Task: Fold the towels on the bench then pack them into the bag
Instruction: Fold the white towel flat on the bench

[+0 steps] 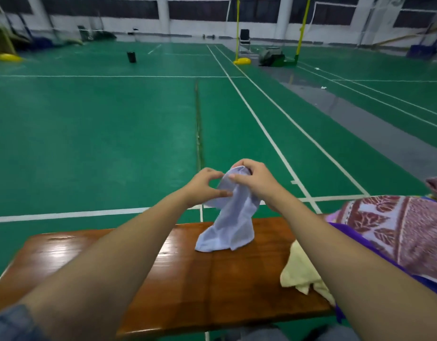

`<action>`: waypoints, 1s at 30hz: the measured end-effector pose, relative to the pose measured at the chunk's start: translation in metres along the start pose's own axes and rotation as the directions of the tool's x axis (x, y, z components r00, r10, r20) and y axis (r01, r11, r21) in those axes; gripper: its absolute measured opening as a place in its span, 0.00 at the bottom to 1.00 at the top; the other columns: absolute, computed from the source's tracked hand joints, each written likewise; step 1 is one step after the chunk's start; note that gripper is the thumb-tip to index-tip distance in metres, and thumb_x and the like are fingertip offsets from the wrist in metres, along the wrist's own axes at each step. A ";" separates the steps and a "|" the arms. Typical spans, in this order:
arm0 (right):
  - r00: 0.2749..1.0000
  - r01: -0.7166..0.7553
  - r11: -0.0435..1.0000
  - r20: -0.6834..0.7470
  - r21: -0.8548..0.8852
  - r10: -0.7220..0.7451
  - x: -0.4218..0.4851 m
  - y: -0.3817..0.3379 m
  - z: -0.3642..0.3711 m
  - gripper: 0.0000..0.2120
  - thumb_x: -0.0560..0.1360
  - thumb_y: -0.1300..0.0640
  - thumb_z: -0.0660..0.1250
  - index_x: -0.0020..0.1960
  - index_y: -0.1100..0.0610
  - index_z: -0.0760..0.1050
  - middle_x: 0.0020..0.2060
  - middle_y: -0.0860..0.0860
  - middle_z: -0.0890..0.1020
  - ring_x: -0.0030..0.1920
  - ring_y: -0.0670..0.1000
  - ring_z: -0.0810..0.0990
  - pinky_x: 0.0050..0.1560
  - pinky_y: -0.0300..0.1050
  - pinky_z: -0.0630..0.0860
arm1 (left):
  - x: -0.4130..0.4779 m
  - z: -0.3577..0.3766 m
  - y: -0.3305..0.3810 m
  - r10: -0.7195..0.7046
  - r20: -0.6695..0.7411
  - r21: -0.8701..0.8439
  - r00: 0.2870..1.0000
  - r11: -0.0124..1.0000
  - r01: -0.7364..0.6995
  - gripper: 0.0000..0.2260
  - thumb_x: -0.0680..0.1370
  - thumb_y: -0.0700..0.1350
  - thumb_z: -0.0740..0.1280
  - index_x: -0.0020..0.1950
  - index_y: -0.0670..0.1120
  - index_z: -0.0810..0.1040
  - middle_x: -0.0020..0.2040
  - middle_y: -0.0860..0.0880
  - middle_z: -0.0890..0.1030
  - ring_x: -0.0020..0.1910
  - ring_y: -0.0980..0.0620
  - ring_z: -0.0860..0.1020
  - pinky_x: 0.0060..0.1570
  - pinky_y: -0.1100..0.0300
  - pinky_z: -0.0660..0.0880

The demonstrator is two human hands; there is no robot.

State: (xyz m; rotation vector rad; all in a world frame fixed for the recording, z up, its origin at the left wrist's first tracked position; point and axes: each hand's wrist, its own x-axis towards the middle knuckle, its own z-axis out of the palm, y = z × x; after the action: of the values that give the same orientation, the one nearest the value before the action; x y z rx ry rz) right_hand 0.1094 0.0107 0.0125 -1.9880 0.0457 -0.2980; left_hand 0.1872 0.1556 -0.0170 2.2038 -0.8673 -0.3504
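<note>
A pale blue-white towel (229, 222) hangs bunched above the glossy brown wooden bench (94, 252), its lower end resting on the wood. My right hand (255, 180) grips the towel's top, fingers curled round the bunched cloth. My left hand (205, 184) pinches the towel's left edge between thumb and fingers. A crumpled cream-yellow towel (301, 271) lies on the bench's right end, partly hidden under my right forearm. A pink and maroon patterned towel (394, 227) lies heaped at the far right over purple fabric (355, 239). No bag can be made out.
Beyond the bench stretches a green court floor (102, 134) with white lines. Far off stand a black cylinder (131, 57), yellow net posts (238, 30), a black chair (244, 38) and a dark bag (271, 56). The bench's left half shows bare wood.
</note>
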 end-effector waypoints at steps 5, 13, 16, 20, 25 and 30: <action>0.993 0.020 1.000 -0.116 -0.022 -0.022 -0.010 -0.009 -0.020 0.04 0.74 0.63 0.68 0.44 0.60 0.73 0.34 0.49 0.73 0.36 0.44 0.71 0.36 0.31 0.68 | -0.013 -0.005 0.022 0.008 -0.034 -0.135 0.999 0.991 -0.012 0.11 0.71 0.44 0.74 0.37 0.40 0.75 0.33 0.46 0.73 0.33 0.55 0.69 0.34 0.62 0.66; 0.980 -0.067 0.992 -0.193 -0.111 0.045 -0.031 -0.012 -0.054 0.08 0.76 0.60 0.65 0.48 0.66 0.76 0.39 0.54 0.75 0.41 0.50 0.72 0.37 0.37 0.68 | -0.055 -0.019 0.027 -0.124 -0.119 -0.022 0.985 0.992 0.122 0.07 0.76 0.36 0.67 0.39 0.46 0.77 0.32 0.49 0.72 0.32 0.55 0.67 0.33 0.64 0.65; 0.981 -0.104 0.984 -0.178 -0.143 0.078 -0.030 -0.013 -0.060 0.09 0.77 0.63 0.62 0.51 0.69 0.76 0.42 0.55 0.76 0.44 0.53 0.73 0.38 0.42 0.69 | -0.073 -0.026 0.027 -0.160 -0.218 0.019 0.963 0.985 0.169 0.05 0.76 0.36 0.64 0.43 0.41 0.78 0.32 0.48 0.73 0.33 0.53 0.67 0.32 0.64 0.64; 0.981 -0.108 0.946 -0.190 -0.307 0.051 -0.030 -0.011 -0.072 0.06 0.75 0.64 0.63 0.48 0.65 0.78 0.43 0.54 0.77 0.46 0.51 0.74 0.44 0.41 0.68 | -0.087 -0.039 0.025 -0.177 -0.365 0.014 0.914 0.981 0.195 0.06 0.76 0.40 0.67 0.39 0.40 0.77 0.34 0.45 0.72 0.34 0.51 0.67 0.31 0.59 0.62; 0.964 -0.151 0.955 -0.252 -0.254 0.085 -0.033 -0.002 -0.075 0.06 0.74 0.62 0.67 0.47 0.64 0.80 0.36 0.51 0.77 0.43 0.52 0.73 0.43 0.42 0.67 | -0.086 -0.062 0.025 -0.188 -0.478 -0.067 0.858 0.982 0.178 0.09 0.74 0.44 0.71 0.40 0.38 0.79 0.30 0.47 0.70 0.30 0.53 0.64 0.27 0.65 0.60; 0.940 -0.121 0.992 -0.327 -0.039 0.102 -0.010 -0.004 -0.058 0.06 0.75 0.62 0.66 0.48 0.64 0.78 0.42 0.55 0.78 0.43 0.51 0.73 0.44 0.42 0.68 | -0.067 -0.082 0.015 -0.197 -0.559 -0.137 0.805 0.980 0.144 0.09 0.74 0.44 0.71 0.42 0.38 0.77 0.33 0.46 0.70 0.32 0.53 0.65 0.31 0.62 0.61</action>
State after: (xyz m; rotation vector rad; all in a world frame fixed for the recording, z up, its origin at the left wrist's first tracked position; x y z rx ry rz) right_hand 0.0857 -0.0374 0.0375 -1.9665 0.3804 -0.5537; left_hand 0.1697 0.2371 0.0502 2.1253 -0.3134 0.1938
